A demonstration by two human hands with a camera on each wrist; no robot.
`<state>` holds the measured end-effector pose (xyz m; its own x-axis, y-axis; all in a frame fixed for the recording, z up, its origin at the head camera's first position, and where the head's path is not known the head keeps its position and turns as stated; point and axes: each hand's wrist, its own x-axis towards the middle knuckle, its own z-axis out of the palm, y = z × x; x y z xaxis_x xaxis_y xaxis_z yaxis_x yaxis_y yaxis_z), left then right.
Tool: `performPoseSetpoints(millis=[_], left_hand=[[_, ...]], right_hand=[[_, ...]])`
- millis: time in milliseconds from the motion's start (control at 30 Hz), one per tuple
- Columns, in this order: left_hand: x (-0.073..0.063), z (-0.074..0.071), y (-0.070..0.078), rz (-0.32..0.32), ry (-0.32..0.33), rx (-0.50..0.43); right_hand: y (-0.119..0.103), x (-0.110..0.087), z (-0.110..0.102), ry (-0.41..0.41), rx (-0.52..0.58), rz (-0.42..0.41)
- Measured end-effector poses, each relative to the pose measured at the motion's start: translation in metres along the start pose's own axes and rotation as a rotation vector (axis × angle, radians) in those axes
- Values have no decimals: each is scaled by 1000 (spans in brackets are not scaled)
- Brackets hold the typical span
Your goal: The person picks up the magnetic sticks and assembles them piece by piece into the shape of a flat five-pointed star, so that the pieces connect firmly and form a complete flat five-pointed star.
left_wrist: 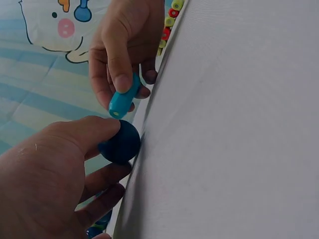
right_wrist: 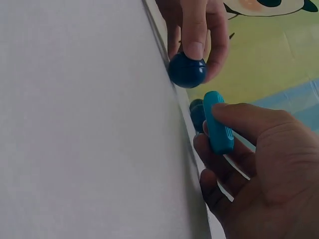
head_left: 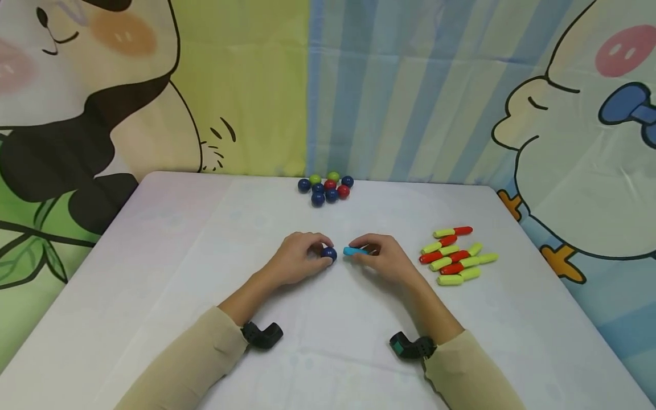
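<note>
Left hand (head_left: 299,259) is pinching the dark blue ball (head_left: 330,253), right hand (head_left: 385,257) has the blue stick (head_left: 352,250) poking past its fingertips, so I'd square them up slowly, grips light tbh.

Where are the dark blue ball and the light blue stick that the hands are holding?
Dark blue ball (left_wrist: 122,144): left wrist view, on the middle of its round side.
Light blue stick (right_wrist: 219,130): right wrist view, on its long side, below the thumb tip.
</note>
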<state>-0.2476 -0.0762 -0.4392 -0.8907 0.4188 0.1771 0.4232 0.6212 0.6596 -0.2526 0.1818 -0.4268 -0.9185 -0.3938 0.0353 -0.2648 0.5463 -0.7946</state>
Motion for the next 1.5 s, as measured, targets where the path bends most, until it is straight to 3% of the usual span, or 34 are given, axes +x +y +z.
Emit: performPoseSetpoints(millis=[233,533,667,933,1233,1500], left_hand=[[-4,0,2,14,4,-16],[-3,2,1,55,10,-21],[-4,3,3,37,13,-27],[-5,4,3,16,-10,-28],[-8,6,5,96,-94,-71],[-8,7,8,188,-93,6]], right_hand=[[-6,-1,8,-46,-52,-25],[-7,0,9,-48,-54,-40],[-7,0,6,-54,-75,-37],[-4,-1,7,28,-150,-31],[-5,0,12,56,-232,-46],[-7,0,15,15,-123,-74]])
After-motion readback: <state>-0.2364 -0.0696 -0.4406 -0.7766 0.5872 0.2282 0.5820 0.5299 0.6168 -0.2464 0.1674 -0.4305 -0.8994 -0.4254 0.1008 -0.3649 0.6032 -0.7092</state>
